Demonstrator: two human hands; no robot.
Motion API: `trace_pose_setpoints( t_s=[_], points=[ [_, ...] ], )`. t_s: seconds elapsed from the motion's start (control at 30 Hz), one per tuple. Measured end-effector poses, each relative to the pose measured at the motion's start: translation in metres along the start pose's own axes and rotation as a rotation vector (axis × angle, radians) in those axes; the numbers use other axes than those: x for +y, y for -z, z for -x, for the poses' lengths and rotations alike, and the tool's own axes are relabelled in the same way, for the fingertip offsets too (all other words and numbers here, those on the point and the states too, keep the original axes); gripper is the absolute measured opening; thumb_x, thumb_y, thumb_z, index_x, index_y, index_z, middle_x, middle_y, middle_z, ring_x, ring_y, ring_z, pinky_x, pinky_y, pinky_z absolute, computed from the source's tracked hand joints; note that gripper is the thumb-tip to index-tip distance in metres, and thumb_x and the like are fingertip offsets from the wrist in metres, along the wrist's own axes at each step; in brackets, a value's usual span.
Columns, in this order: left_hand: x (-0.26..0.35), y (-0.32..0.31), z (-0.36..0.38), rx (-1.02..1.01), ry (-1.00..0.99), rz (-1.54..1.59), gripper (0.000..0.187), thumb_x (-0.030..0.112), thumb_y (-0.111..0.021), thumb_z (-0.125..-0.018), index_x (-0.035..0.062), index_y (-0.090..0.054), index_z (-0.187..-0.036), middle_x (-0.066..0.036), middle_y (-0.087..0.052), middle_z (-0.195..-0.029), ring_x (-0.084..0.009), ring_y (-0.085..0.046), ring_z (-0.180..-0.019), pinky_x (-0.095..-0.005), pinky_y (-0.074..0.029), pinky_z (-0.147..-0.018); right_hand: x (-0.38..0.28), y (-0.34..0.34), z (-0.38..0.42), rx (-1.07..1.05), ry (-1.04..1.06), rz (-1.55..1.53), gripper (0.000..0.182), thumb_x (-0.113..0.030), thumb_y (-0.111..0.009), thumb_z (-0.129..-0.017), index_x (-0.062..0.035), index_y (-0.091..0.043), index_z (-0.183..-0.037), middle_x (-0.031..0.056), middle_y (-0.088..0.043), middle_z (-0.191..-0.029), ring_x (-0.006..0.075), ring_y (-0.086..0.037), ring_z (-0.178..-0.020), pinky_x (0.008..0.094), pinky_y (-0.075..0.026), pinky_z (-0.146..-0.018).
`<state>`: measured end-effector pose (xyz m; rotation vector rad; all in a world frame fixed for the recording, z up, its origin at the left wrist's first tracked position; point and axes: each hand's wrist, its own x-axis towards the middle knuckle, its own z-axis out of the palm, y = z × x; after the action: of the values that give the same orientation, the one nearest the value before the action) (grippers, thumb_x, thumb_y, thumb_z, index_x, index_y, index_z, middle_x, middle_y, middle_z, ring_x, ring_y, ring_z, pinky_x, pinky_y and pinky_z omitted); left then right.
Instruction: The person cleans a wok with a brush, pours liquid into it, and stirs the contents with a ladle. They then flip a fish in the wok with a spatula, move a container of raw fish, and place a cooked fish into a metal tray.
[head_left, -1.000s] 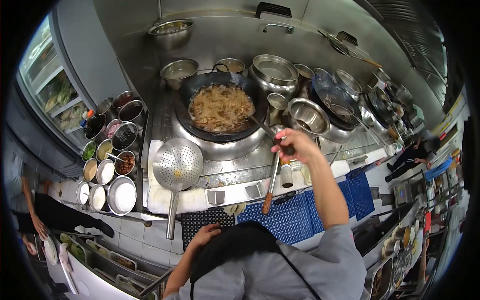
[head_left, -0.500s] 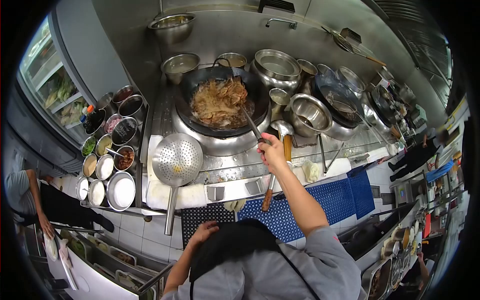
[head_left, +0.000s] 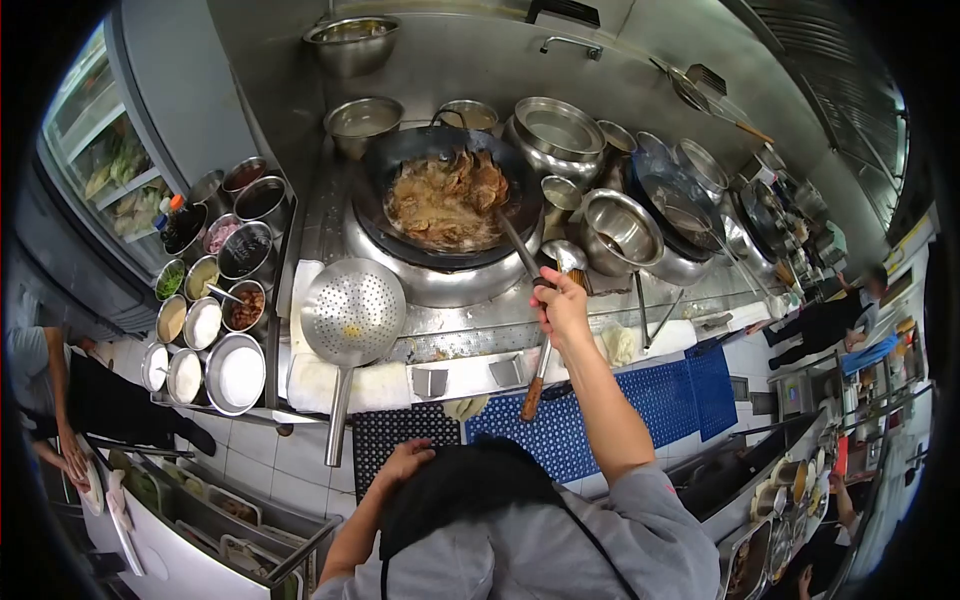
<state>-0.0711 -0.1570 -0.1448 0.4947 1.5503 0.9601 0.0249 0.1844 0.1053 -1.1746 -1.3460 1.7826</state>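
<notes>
My right hand (head_left: 565, 308) is closed around the dark grip of a long-handled wok utensil (head_left: 522, 249). Its metal shaft slopes into a large black wok (head_left: 375, 205), where its head is hidden by browned, fried pieces of food (head_left: 445, 200) in bubbling, foamy oil. My left hand (head_left: 408, 458) hangs near my waist, away from the counter, with loosely bent fingers and nothing visible in them. A perforated strainer (head_left: 352, 310) lies at the counter's front left, handle towards me. Right of the wok, a ladle (head_left: 563, 257) and a wooden-handled tool (head_left: 535, 395) lie close to my right hand.
Seasoning containers (head_left: 235, 370) stand at the left. Steel bowls (head_left: 622, 230) and a second wok (head_left: 680, 215) are on the right. Folded towels (head_left: 350, 385) line the front edge. A person's hands (head_left: 72, 460) work at lower left; another person (head_left: 820, 325) stands far right.
My right hand and the utensil's handle have shifted slightly right and down. The food has moved in the wok, with pieces pushed up on its right side. My left hand stays near my waist.
</notes>
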Motion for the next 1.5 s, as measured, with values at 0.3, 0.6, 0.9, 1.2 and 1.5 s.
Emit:
trace_pose_setpoints(
  t_s=[0.3,0.6,0.9,1.2,1.5],
  points=[
    [-0.008,0.003,-0.013,-0.058,0.002,-0.011,0.057,0.024,-0.068,-0.086,-0.0043,-0.052,-0.133,-0.021,-0.063,-0.121,-0.0243,-0.061,-0.111,-0.0314,-0.047,-0.096,-0.021,0.023,-0.049,0.037,0.231,0.647,0.044,-0.011,-0.062,-0.078,0.0006,-0.064,-0.120,0.0191,-0.070,-0.088,0.0232,-0.069,-0.073,0.0328,-0.052,-0.073],
    [-0.040,0.012,-0.018,0.029,-0.086,-0.064,0.052,0.020,-0.068,-0.087,-0.0039,-0.054,-0.131,-0.016,-0.065,-0.118,-0.0206,-0.061,-0.109,-0.0301,-0.047,-0.094,-0.076,0.013,-0.001,0.137,0.674,1.382,0.048,-0.003,-0.055,-0.077,0.0002,-0.058,-0.125,0.0318,-0.065,-0.096,0.0397,-0.066,-0.093,0.0494,-0.051,-0.081],
    [0.002,-0.004,-0.014,-0.069,-0.129,-0.129,0.055,0.023,-0.067,-0.087,-0.0048,-0.052,-0.133,-0.020,-0.063,-0.123,-0.0257,-0.061,-0.113,-0.0326,-0.047,-0.097,-0.042,-0.050,-0.024,0.007,0.620,1.001,0.048,-0.005,-0.054,-0.078,-0.0046,-0.060,-0.126,0.0305,-0.065,-0.096,0.0453,-0.063,-0.094,0.0504,-0.048,-0.089],
    [-0.001,0.007,0.008,0.077,-0.091,0.136,0.054,0.021,-0.067,-0.088,-0.0040,-0.052,-0.133,-0.016,-0.066,-0.115,-0.0196,-0.061,-0.106,-0.0303,-0.047,-0.094,-0.060,-0.043,0.022,-0.095,0.578,1.452,0.049,-0.002,-0.055,-0.075,0.0008,-0.059,-0.124,0.0306,-0.065,-0.102,0.0441,-0.064,-0.092,0.0484,-0.049,-0.087],
    [-0.003,0.012,0.012,0.039,-0.017,0.044,0.055,0.023,-0.067,-0.088,-0.0029,-0.052,-0.134,-0.014,-0.066,-0.114,-0.0182,-0.061,-0.103,-0.0286,-0.048,-0.090,-0.095,-0.006,-0.007,-0.204,0.154,0.839,0.050,-0.006,-0.057,-0.080,-0.0003,-0.055,-0.130,0.0168,-0.067,-0.085,0.0219,-0.060,-0.068,0.0341,-0.044,-0.059]
  ],
)
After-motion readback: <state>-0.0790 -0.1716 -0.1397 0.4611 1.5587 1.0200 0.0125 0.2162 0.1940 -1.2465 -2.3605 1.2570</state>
